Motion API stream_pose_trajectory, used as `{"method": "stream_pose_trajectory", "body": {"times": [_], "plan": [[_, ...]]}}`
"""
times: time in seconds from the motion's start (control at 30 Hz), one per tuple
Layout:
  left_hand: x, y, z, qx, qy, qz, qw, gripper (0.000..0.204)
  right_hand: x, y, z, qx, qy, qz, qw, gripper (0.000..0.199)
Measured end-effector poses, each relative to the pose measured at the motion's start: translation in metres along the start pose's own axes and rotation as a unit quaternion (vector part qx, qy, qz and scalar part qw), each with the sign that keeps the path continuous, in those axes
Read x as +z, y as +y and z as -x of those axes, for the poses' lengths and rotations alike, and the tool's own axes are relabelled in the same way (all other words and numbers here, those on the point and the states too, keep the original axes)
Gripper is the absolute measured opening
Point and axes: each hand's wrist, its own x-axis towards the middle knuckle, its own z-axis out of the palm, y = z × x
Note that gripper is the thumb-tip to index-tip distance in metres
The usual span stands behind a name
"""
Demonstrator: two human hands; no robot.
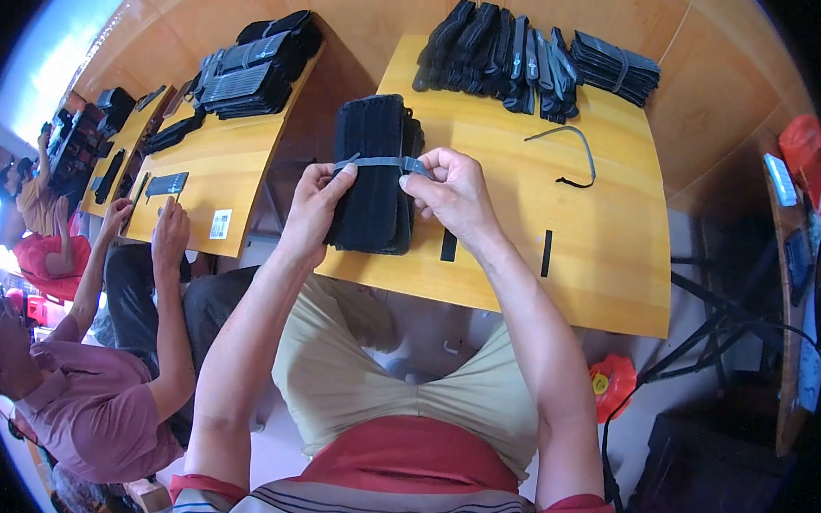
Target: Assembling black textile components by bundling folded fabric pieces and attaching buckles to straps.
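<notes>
Where the table's near edge crosses above my lap, I see both hands at a black stack that sits just inside that edge, left of the table's middle. My left hand pinches one end of a grey strap stretched across the stack's top, fingers narrow and closed on it. My right hand grips the other end at a small buckle, fingers curled tight. The stack's lower layers are hidden by my fingers, so I cannot tell how they lie. Right of my hands the tabletop is bare apart from two short black strips and a loose strap. Farther back, rows of black bundles line the far edge. At the left a co-worker reaches to another table; what their hand holds is too small to make out.
</notes>
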Motion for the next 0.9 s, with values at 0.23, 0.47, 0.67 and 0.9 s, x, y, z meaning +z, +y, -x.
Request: {"method": "stream_pose_trajectory", "body": {"times": [0.23, 0.47, 0.67, 0.9], "plan": [[0.01, 0.004, 0.003, 0.005, 0.014, -0.004, 1.0, 0.038, 0.003, 0.005, 0.0, -0.044, 0.058, 0.077, 0.994, 0.036], [0.006, 0.008, -0.003, -0.024, 0.044, -0.034, 0.998, 0.032, 0.005, 0.0, -0.001, -0.051, 0.061, 0.156, 0.985, 0.042], [0.011, 0.023, 0.006, -0.064, 0.043, -0.037, 0.996, 0.031, 0.017, -0.014, 0.004, 0.02, 0.056, -0.005, 0.998, 0.033], [0.018, 0.028, 0.006, -0.094, 0.056, -0.041, 0.993, 0.033, 0.013, 0.008, 0.003, -0.006, 0.034, -0.019, 0.999, 0.032]]}}
